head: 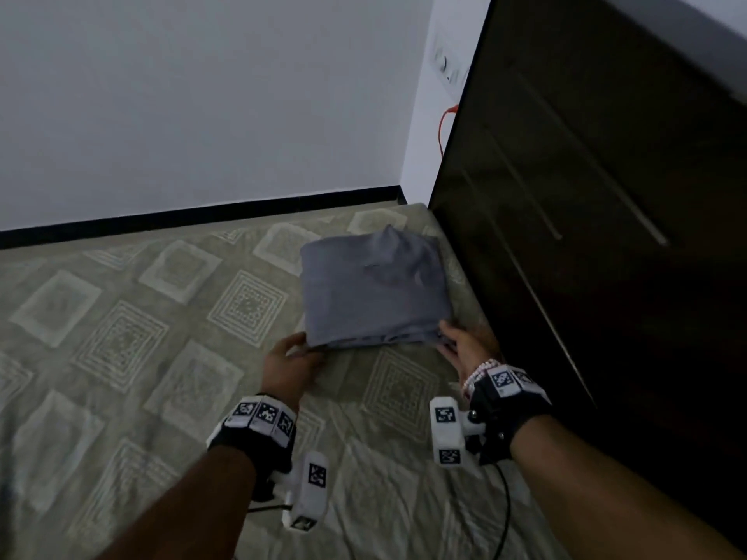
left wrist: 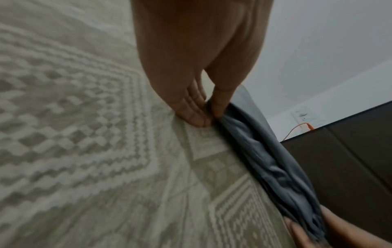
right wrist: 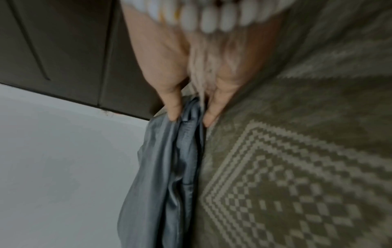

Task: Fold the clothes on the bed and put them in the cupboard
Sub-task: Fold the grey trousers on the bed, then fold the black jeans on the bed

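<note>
Your left hand (head: 289,363) had the near left corner of the folded grey-blue cotton garment (head: 374,291) pinched, thumb on top and fingers (left wrist: 191,112) tucked under the stacked layers against the bed. The garment lay flat between your two hands and stretched away from them, a squarish bundle on the olive bedspread with pale woven diamond squares (head: 133,337). The folding of this piece looked finished: its edges were lined up, though the far top surface carried a small raised wrinkle. Your right hand (head: 465,345) gripped the near right corner the same way, thumb above and fingers (right wrist: 212,115) below, with the layered hems showing between them. Just to the right of that hand stood the dark brown wooden cupboard with long metal bar handles (head: 598,196), its doors apparently closed. I would judge the folding done for this garment and the putting away still ahead: the bundle had yet to be lifted, the cupboard opened and the piece placed inside. No other clothes showed on the bed.
</note>
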